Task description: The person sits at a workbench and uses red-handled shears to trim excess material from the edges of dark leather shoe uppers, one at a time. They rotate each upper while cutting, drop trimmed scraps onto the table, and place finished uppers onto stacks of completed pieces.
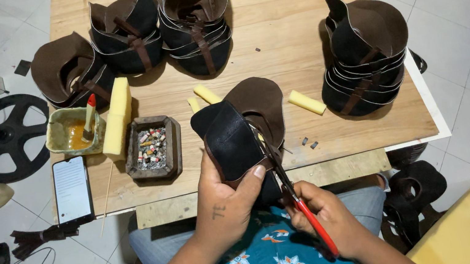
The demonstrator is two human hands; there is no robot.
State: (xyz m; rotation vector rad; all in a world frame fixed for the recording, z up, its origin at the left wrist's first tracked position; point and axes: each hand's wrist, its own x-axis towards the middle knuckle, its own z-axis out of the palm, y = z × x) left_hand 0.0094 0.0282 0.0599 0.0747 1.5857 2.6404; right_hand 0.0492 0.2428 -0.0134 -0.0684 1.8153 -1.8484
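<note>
Wood bench (297,48) | L hand (224,205) clamped on shoe upper (230,142) | R hand (328,217) closed on scissors (294,194)

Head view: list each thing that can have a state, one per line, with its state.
Left hand: gripping the shoe upper.
Right hand: closed on the scissors.
Shoe upper: held up off the table, black and brown.
Scissors: red-handled, blades at the upper's edge.
Phone: screen lit, lying flat.
Glue tub: open, brush standing in it.
Stacked uppers: nested in piles on the table.
</note>
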